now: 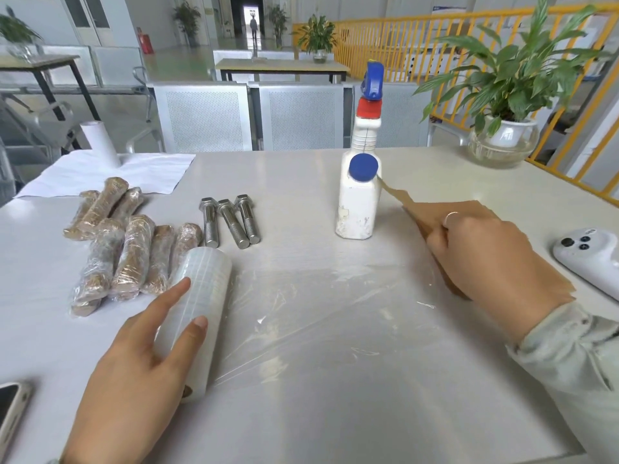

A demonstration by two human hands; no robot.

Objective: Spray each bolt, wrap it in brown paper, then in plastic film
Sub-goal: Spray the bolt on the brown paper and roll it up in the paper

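Three bare steel bolts (231, 222) lie side by side at the table's middle. Left of them sits a pile of several wrapped bolts (124, 252), brown paper under clear film. My left hand (140, 373) rests on the roll of plastic film (201, 306), holding it down; a sheet of film (318, 316) is pulled out to the right across the table. My right hand (485, 259) grips a brown paper piece (418, 212) lying beside the white spray bottle (358, 195) with a blue trigger. Whether a bolt is inside the paper is hidden.
A white paper sheet and roll (100, 142) lie at the back left. A potted plant in a glass bowl (502, 142) stands at the back right. A white handheld device (589, 259) lies at the right edge, a phone (10, 416) at the near left.
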